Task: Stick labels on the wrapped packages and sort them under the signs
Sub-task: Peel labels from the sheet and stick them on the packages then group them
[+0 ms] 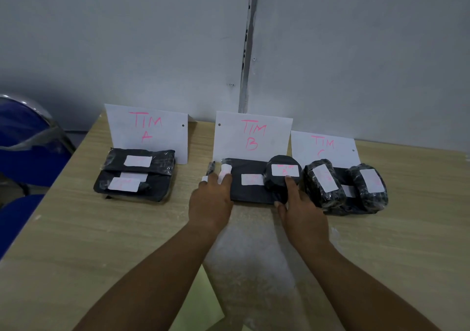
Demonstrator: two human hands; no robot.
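Observation:
Three white signs stand at the back: TIM A (146,130), TIM B (251,135) and TIM C (323,145). Two flat black labelled packages (137,178) lie stacked under A. Under B lies a flat black package (251,188) with a round labelled package (282,175) on its right end. My right hand (301,208) has its index finger on the round package's label and its thumb at the package's front. My left hand (211,201) rests with spread fingers on a small labelled package (225,171) at the flat package's left edge. Two rolled labelled packages (324,183) (368,185) lie under C.
The wooden table (101,229) stands against a grey wall. A blue chair (28,137) is at the table's left side. A pale green sheet (201,302) lies at the near edge between my forearms, beside a whitish scuffed patch of tabletop.

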